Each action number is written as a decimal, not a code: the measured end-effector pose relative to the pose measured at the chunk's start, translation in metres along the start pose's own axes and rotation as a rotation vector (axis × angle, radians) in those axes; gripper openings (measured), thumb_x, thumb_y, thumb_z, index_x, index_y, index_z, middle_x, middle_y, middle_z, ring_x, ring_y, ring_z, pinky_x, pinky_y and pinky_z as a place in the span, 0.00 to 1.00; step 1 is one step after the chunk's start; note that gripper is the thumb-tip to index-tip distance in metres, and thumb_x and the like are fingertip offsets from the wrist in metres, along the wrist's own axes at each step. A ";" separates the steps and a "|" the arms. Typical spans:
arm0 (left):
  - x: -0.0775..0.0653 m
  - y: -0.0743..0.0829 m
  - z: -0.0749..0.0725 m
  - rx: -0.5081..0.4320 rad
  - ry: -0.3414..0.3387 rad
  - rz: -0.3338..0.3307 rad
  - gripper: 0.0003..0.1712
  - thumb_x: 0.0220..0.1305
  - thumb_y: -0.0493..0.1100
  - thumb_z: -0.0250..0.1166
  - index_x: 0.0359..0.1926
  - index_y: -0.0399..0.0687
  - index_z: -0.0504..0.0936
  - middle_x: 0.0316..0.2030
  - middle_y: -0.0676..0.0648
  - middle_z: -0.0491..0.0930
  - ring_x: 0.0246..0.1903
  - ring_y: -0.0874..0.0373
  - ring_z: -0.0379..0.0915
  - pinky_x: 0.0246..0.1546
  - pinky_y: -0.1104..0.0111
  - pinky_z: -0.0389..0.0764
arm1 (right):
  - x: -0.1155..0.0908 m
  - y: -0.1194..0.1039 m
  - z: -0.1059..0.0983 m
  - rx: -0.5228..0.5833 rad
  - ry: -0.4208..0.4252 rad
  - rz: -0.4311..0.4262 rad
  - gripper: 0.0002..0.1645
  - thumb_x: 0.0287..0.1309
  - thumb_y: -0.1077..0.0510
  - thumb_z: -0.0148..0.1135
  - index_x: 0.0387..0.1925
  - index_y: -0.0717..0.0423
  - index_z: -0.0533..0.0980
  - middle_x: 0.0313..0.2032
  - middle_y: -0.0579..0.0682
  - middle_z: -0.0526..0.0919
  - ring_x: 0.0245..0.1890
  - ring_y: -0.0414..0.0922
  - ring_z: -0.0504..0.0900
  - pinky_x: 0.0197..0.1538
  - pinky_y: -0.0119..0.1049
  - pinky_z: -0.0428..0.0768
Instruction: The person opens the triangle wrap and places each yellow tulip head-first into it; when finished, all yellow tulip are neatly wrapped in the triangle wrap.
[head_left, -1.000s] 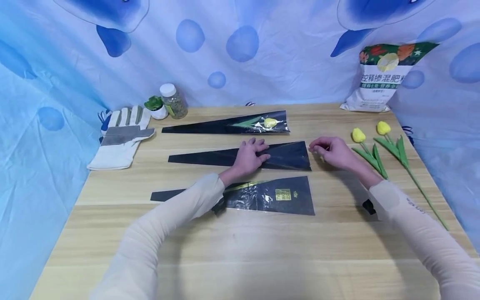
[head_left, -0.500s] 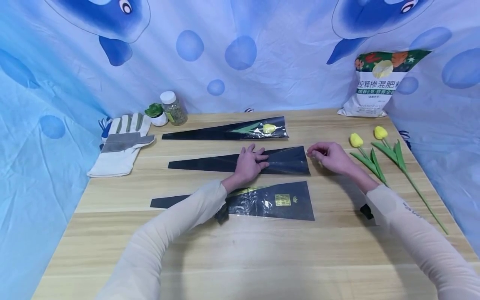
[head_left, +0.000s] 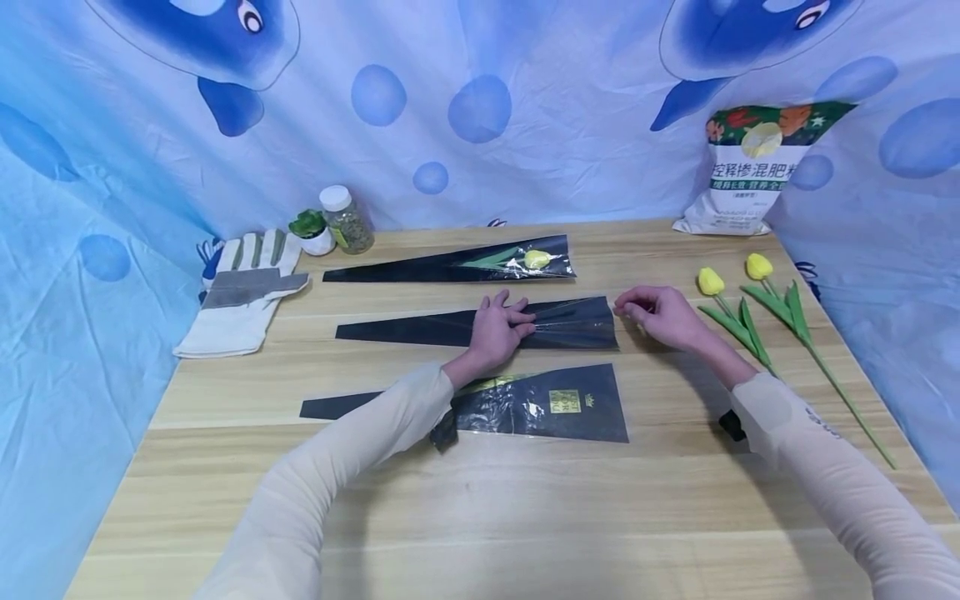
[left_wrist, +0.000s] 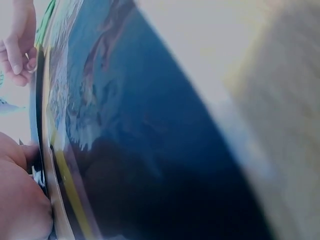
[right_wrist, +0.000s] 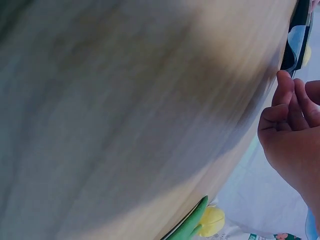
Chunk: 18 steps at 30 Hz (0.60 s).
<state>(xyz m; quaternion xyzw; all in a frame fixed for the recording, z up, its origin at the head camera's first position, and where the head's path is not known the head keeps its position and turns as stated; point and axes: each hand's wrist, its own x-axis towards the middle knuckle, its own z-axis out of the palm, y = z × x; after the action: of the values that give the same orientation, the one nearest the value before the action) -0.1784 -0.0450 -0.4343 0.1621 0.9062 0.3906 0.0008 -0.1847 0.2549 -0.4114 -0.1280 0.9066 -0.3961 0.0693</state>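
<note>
Three black tapered flower sleeves lie in rows on the table. On the middle sleeve (head_left: 412, 327), the left hand (head_left: 495, 335) presses down with its fingers spread. At that sleeve's wide right end, the right hand (head_left: 666, 317) pinches the edge between curled fingers and thumb. In the right wrist view, the fingertips of the right hand (right_wrist: 292, 112) are right at the sleeve's end, which bulges up in a curve (right_wrist: 296, 42). The back sleeve (head_left: 405, 269) holds a yellow tulip (head_left: 537, 259). Gold print marks the front sleeve (head_left: 600, 421), partly covered by the left arm.
Two yellow tulips (head_left: 710, 282) with green stems lie at the right, close to the right forearm. Behind them stands a fertilizer bag (head_left: 742, 179). Work gloves (head_left: 232, 308), a small potted plant (head_left: 311, 232) and a white-capped jar (head_left: 348, 225) are at the back left.
The middle sleeve's wide end has lifted and creased slightly at the right hand. Both hands stay nearly in place; the head view has tilted up a little.
</note>
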 end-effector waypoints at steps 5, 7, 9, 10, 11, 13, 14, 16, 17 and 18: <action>-0.001 -0.002 0.002 -0.046 0.070 0.053 0.09 0.60 0.36 0.73 0.42 0.40 0.89 0.55 0.41 0.80 0.69 0.41 0.60 0.72 0.48 0.47 | -0.001 0.001 0.000 0.007 0.003 0.012 0.12 0.72 0.63 0.54 0.48 0.64 0.81 0.41 0.58 0.86 0.27 0.49 0.77 0.27 0.33 0.75; -0.002 -0.003 0.002 -0.059 0.093 0.082 0.08 0.59 0.35 0.73 0.41 0.39 0.89 0.53 0.40 0.81 0.68 0.40 0.62 0.72 0.46 0.49 | -0.001 0.001 0.001 0.014 0.000 0.017 0.12 0.72 0.64 0.54 0.49 0.64 0.80 0.41 0.59 0.86 0.27 0.49 0.78 0.27 0.33 0.75; -0.003 -0.004 0.002 -0.070 0.110 0.103 0.07 0.59 0.35 0.73 0.40 0.38 0.90 0.52 0.40 0.82 0.67 0.38 0.63 0.71 0.44 0.50 | -0.001 0.001 0.001 0.026 -0.005 0.022 0.12 0.72 0.64 0.54 0.49 0.65 0.80 0.41 0.59 0.86 0.27 0.48 0.78 0.27 0.33 0.76; -0.003 -0.004 0.003 -0.074 0.117 0.109 0.07 0.59 0.35 0.73 0.39 0.38 0.90 0.52 0.40 0.82 0.67 0.38 0.63 0.71 0.44 0.50 | -0.001 0.000 0.001 0.034 -0.008 0.027 0.12 0.72 0.64 0.54 0.50 0.65 0.80 0.41 0.59 0.86 0.26 0.48 0.78 0.27 0.33 0.76; -0.003 -0.004 0.003 -0.076 0.123 0.110 0.07 0.59 0.35 0.73 0.39 0.39 0.90 0.51 0.40 0.83 0.67 0.38 0.64 0.71 0.44 0.50 | -0.001 0.000 0.001 0.044 -0.012 0.033 0.12 0.72 0.64 0.54 0.50 0.65 0.80 0.42 0.60 0.85 0.25 0.48 0.78 0.26 0.33 0.76; -0.003 -0.004 0.003 -0.091 0.129 0.106 0.06 0.60 0.35 0.72 0.39 0.39 0.90 0.51 0.40 0.83 0.67 0.38 0.64 0.71 0.45 0.50 | -0.001 -0.001 0.001 0.062 -0.019 0.045 0.12 0.71 0.64 0.54 0.51 0.65 0.79 0.41 0.60 0.85 0.24 0.48 0.78 0.26 0.32 0.76; -0.003 -0.005 0.003 -0.102 0.133 0.102 0.06 0.60 0.34 0.72 0.39 0.38 0.90 0.51 0.40 0.83 0.67 0.38 0.64 0.71 0.45 0.49 | -0.001 -0.001 0.001 0.071 -0.021 0.050 0.13 0.71 0.64 0.55 0.51 0.66 0.79 0.40 0.60 0.85 0.24 0.48 0.77 0.25 0.32 0.75; -0.002 -0.005 0.004 -0.125 0.142 0.094 0.06 0.60 0.34 0.72 0.40 0.38 0.90 0.51 0.40 0.83 0.67 0.39 0.65 0.72 0.46 0.49 | 0.000 -0.001 0.001 0.084 -0.024 0.058 0.13 0.71 0.64 0.55 0.52 0.66 0.79 0.40 0.60 0.84 0.23 0.47 0.77 0.25 0.32 0.76; -0.002 -0.006 0.004 -0.141 0.148 0.090 0.06 0.60 0.34 0.72 0.40 0.38 0.90 0.51 0.40 0.83 0.66 0.39 0.65 0.72 0.47 0.49 | 0.000 -0.002 0.001 0.088 -0.024 0.059 0.13 0.70 0.64 0.56 0.52 0.66 0.79 0.40 0.60 0.84 0.23 0.47 0.77 0.25 0.32 0.75; -0.002 -0.006 0.004 -0.157 0.156 0.089 0.06 0.60 0.33 0.72 0.39 0.38 0.90 0.51 0.40 0.83 0.66 0.39 0.65 0.72 0.47 0.49 | 0.000 -0.002 0.001 0.092 -0.024 0.060 0.13 0.70 0.65 0.56 0.52 0.66 0.79 0.40 0.60 0.85 0.23 0.47 0.77 0.25 0.32 0.76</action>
<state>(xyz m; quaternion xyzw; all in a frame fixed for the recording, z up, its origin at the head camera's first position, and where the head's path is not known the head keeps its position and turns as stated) -0.1773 -0.0462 -0.4418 0.1707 0.8620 0.4714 -0.0742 -0.1837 0.2530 -0.4110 -0.1022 0.8899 -0.4335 0.0979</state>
